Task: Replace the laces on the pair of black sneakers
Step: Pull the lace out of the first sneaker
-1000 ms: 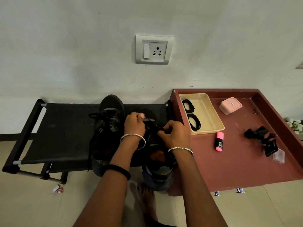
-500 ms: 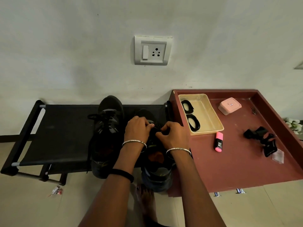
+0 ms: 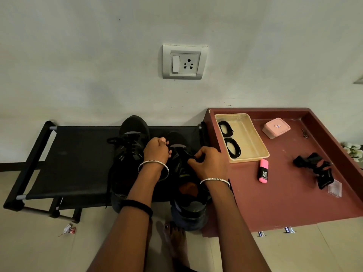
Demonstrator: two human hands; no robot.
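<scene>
Nearest the camera, a bare foot (image 3: 175, 238) stood on the pale floor between the two forearms, and a small crumpled wrapper (image 3: 68, 230) lay on the floor off to the left. The left forearm wore a black band (image 3: 137, 207). Just beyond the foot, the right-hand sneaker (image 3: 188, 211) sat with its heel hanging over the front edge of the black bench (image 3: 78, 163), toe pointing at the wall. Both hands were on its upper. The right hand (image 3: 208, 163) had thumb and curled fingers pinching a black lace (image 3: 193, 158), and the left hand (image 3: 156, 150), fingers curled too, gripped the same lace farther up toward the toe. Each wrist carried a silver bangle. The other sneaker (image 3: 127, 154) stood just beside it on the left, laced, with loose ends trailing down its side. To the right of the bench, touching it, was a dark red table (image 3: 284, 203). On it lay a pink highlighter (image 3: 263, 171), a clump of black clips (image 3: 314, 165) with a small clear case (image 3: 335, 188) beside them, and farther back a beige tray (image 3: 253, 142) holding two coiled black laces, one (image 3: 235, 155) nearer and one (image 3: 230, 130) behind it. A pink lidded box (image 3: 276, 128) sat near the table's far rim. On the wall above was a switch and socket plate (image 3: 185, 62).
</scene>
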